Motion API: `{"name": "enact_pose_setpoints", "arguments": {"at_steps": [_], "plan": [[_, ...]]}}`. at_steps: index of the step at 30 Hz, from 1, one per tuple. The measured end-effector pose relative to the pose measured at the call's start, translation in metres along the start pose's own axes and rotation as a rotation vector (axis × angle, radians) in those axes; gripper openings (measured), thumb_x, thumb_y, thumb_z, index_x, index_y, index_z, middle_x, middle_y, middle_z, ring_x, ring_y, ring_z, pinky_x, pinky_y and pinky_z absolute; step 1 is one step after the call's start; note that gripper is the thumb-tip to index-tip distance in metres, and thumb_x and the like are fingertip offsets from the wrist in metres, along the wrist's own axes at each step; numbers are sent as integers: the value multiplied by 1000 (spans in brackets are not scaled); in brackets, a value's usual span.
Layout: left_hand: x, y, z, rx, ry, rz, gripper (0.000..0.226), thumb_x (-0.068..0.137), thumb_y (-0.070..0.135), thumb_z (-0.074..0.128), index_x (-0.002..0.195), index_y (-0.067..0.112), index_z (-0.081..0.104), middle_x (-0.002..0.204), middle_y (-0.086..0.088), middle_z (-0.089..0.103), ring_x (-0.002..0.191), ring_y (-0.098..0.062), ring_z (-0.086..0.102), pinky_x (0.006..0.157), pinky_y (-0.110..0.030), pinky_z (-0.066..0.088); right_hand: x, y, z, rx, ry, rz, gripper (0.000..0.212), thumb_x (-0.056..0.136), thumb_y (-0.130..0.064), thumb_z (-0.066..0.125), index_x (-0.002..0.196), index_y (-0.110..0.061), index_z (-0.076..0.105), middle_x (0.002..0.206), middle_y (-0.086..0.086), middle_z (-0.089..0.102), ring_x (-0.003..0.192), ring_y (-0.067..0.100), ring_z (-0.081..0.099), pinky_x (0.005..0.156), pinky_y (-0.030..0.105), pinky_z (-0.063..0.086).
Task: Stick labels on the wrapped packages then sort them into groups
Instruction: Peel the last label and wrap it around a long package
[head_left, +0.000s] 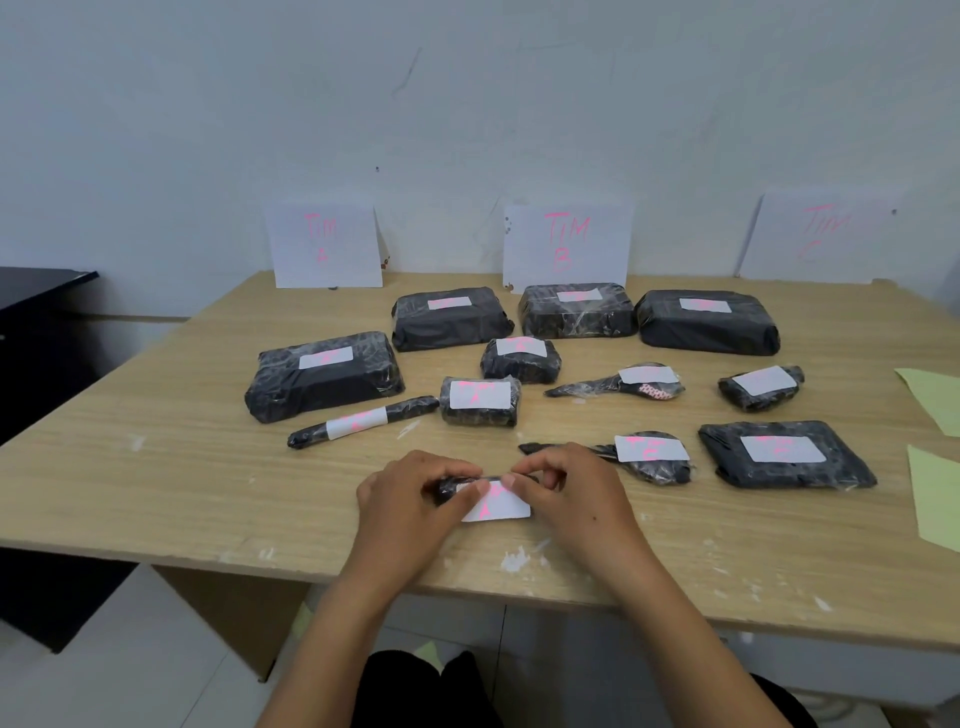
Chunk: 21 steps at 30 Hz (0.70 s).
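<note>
The surface (156, 467) looks crowded from where I'm sitting: labelled black packages (324, 374) are spread over the middle and back, and a wrapped brush-shaped one (667, 473) lies just beside my right hand (576, 493). Three paper signs (569, 244) with pink writing lean on the wall behind, green sheets (935, 499) poke in at the right edge, and there's dark furniture (41, 291) off to the left. The small wrapped package (449, 487) sits near the front edge, between both hands. My left hand (410, 499) and right hand each have their grip clamped on it, pinching along its top, with its white label (501, 506) hanging off the near side
</note>
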<state>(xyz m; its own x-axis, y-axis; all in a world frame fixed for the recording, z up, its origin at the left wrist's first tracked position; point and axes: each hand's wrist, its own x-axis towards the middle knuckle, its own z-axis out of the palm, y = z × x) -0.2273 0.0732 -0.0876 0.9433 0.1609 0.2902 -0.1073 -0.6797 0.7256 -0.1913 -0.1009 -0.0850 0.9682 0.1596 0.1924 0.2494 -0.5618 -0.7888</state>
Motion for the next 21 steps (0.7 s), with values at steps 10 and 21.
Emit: {"name": "enact_pose_setpoints", "arguments": {"at_steps": [10, 21], "plan": [[3, 12, 4, -54, -137, -11, 10, 70, 60, 68, 75, 52, 69, 83, 36, 62, 88, 10, 55, 103, -43, 33, -7, 1, -18, 25, -124, 25, 22, 78, -40, 73, 79, -18, 68, 62, -8, 50, 54, 4, 40, 52, 21, 32], [14, -3, -2, -66, -271, 29, 16, 79, 60, 58, 83, 51, 70, 96, 27, 65, 105, 0, 55, 107, -49, 28, -8, 9, -30, 91, -200, -37, 16, 86, -33, 67, 82, -19, 72, 71, -14, 62, 64, -1, 50, 62, 17, 40]]}}
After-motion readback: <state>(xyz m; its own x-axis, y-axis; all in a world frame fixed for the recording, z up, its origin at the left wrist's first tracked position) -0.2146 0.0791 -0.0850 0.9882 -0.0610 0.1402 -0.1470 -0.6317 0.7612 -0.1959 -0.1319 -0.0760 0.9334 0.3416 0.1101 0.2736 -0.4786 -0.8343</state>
